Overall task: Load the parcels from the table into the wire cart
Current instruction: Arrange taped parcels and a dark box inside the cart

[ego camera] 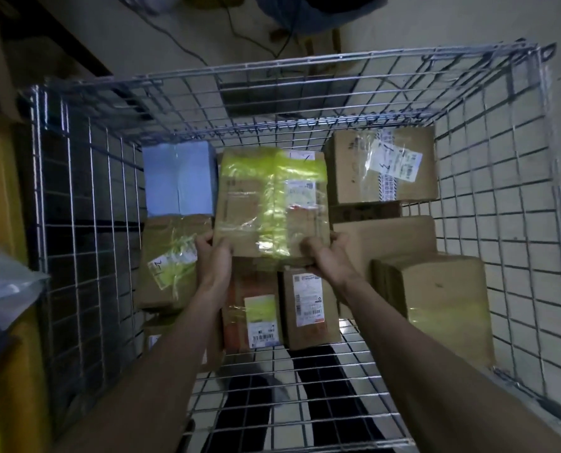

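The fingers of the left hand (214,253) curl around the near left corner of a cardboard parcel with yellow tape (271,204), and the fingers of the right hand (326,253) curl around its near right corner in the same way. So both hands hold this parcel by its near edge, and both arms reach down into the wire cart (305,63) from above.

The parcel is inside the cart, in the middle, lying on top of other boxes or just above them; I cannot tell if it already rests.

Around it the cart holds many parcels: a pale blue box (179,178) on the left at the back, a brown box with white labels (384,165) on the right at the back, a taped parcel (168,263) on the left, two upright cartons (282,308) below the hands, and a large plain box (442,299) on the right.

I judge the loading well advanced, as the bottom layer is almost full. The desk is not in view, so how many parcels remain I cannot say.
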